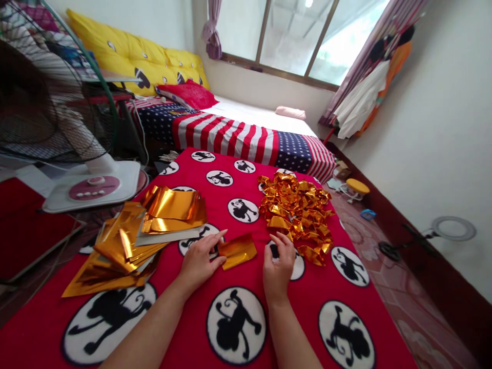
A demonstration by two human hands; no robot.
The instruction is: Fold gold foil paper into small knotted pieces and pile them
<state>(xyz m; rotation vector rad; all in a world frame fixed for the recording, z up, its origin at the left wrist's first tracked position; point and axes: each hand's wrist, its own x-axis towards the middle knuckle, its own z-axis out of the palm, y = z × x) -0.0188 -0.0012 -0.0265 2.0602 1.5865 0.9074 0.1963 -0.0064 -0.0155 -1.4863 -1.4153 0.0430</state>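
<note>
A small sheet of gold foil paper (238,251) lies on the red cloth (249,279) between my two hands. At its left edge is my left hand (200,259), thumb and forefinger apart, the thumb tip close to or touching the sheet. My right hand (280,264) is to the right of the sheet, apart from it, with loosely bent fingers and nothing seen in them. Beyond my right hand spreads a heap of folded gold foil pieces (295,205). A loose stack of flat gold foil sheets (126,241) lies left of my left hand.
A white fan base (96,187) stands at the left, beside the cloth. Behind the cloth is a bed with a star-and-stripe cover (230,136) and a red pillow (190,95). On the floor at right are a yellow stool (357,186) and a ring light (453,228).
</note>
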